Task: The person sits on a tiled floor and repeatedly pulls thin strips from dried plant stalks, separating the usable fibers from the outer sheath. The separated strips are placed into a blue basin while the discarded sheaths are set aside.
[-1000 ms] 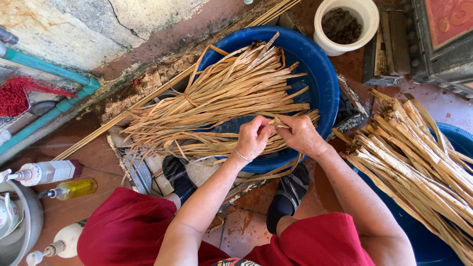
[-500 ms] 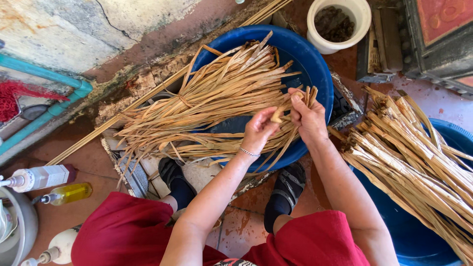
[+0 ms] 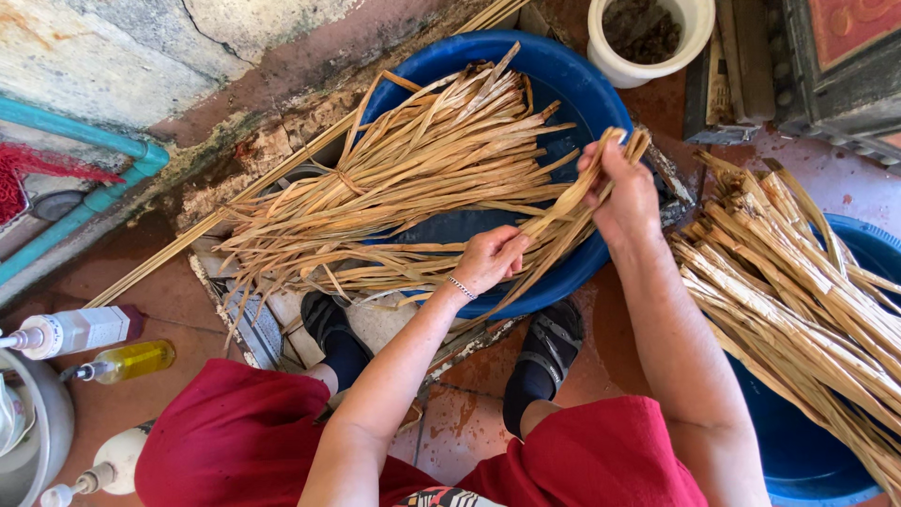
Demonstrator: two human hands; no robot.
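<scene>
A small bunch of long dried leaf strips [image 3: 577, 192] is stretched between my two hands over a blue basin [image 3: 554, 66]. My right hand [image 3: 619, 192] grips its upper end near the basin's right rim. My left hand [image 3: 488, 258] pinches the same strips lower down, above the basin's near rim. A big tied bundle of dried strips [image 3: 394, 188] lies across the basin and spills out to the left.
Another heap of dried strips [image 3: 798, 300] rests on a second blue tub [image 3: 798, 451] at right. A white pot [image 3: 648, 38] stands at the back. Bottles [image 3: 84, 329] and a teal pipe [image 3: 94, 197] are at left. My black sandals [image 3: 544, 361] are below the basin.
My right hand has lifted up and to the right, drawing the small bunch of strips out from the pile. My left hand stays low on the strips.
</scene>
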